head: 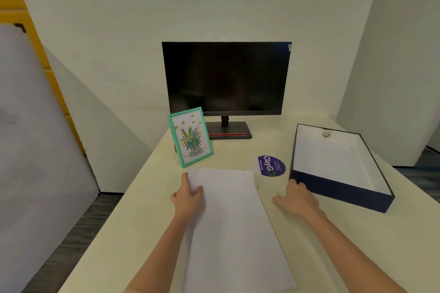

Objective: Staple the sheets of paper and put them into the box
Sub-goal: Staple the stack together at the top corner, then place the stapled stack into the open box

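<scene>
1 box (338, 194), 1 frame (190, 137), prob. 1 stack (233, 221)

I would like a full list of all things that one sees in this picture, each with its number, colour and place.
sheets of paper: one stack, white, flat in the middle of the table
box: one, dark blue outside, white inside, open, on the right of the table
monitor: one, black, screen dark, at the back
picture frame: one, green, flower drawing, standing before the monitor's left side
round sticker: one, purple, on the table between the sheets and the box
table: one, cream
left hand: holds the stack's far left corner
right hand: rests on the table by the box's near corner
</scene>
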Tool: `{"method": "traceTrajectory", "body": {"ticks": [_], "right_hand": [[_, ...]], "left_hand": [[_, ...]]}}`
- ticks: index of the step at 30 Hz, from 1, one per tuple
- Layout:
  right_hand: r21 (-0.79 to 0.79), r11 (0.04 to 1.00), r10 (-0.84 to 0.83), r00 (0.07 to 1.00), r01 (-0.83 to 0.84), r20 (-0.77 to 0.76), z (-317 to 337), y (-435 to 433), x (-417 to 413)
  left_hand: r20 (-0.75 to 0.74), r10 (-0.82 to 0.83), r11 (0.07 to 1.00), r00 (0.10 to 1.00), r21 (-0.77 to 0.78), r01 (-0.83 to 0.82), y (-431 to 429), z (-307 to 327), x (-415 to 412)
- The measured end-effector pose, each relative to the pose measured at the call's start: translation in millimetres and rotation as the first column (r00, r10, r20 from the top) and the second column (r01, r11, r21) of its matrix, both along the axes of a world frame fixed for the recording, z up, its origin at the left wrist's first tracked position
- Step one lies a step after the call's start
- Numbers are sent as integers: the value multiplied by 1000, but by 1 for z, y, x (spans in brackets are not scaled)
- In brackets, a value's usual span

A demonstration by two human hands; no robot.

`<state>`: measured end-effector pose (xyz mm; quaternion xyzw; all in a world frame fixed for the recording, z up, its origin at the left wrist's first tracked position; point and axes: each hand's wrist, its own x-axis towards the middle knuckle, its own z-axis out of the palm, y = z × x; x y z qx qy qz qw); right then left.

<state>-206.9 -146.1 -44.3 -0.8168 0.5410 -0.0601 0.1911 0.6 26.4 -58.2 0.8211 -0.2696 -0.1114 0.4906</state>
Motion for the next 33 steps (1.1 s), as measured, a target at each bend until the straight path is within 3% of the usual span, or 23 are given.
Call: {"method": "traceTrajectory", "body": {"ticks": [4, 5, 7, 9, 12, 14, 16, 21, 23, 30, 33], "right_hand": [[-42, 999, 27, 991, -33, -133, 0, 14, -5], [-82, 996, 37, 993, -46, -111, 5, 16, -3], [-84, 995, 60, 987, -48, 150, 22, 23, 2], [138, 985, 16, 856, -101, 516, 46, 35, 5], [389, 859, -75, 668, -333, 740, 76, 49, 5], [365, 839, -93, 554, -404, 827, 91, 54, 3], [282, 877, -95, 436, -389, 895, 106, 61, 2], [30, 947, 64, 280, -319, 958, 138, 90, 1], [-9, 957, 92, 274, -291, 957, 135, 101, 2], [2, 983, 77, 430, -181, 900, 87, 125, 5], [8, 986, 60, 404, -165, 913, 92, 125, 8]], "left_hand": [[-70, -91, 984, 993, -161, 79, 10, 28, -2], [-93, -112, 973, 989, -212, 90, 12, 38, -3], [-121, -169, 946, 978, -299, 126, 15, 57, -4], [-119, -217, 925, 969, -342, 165, 18, 77, -6], [-71, -241, 899, 968, -391, 195, 23, 106, -10], [7, -226, 883, 974, -421, 208, 27, 126, -18], [123, -170, 870, 978, -447, 208, 31, 146, -30], [331, 56, 825, 942, -547, 143, 34, 180, -59], [360, 87, 834, 929, -536, 129, 34, 173, -64], [252, 142, 901, 957, -434, -19, 43, 112, -74], [259, 138, 902, 956, -431, -13, 41, 117, -73]]}}
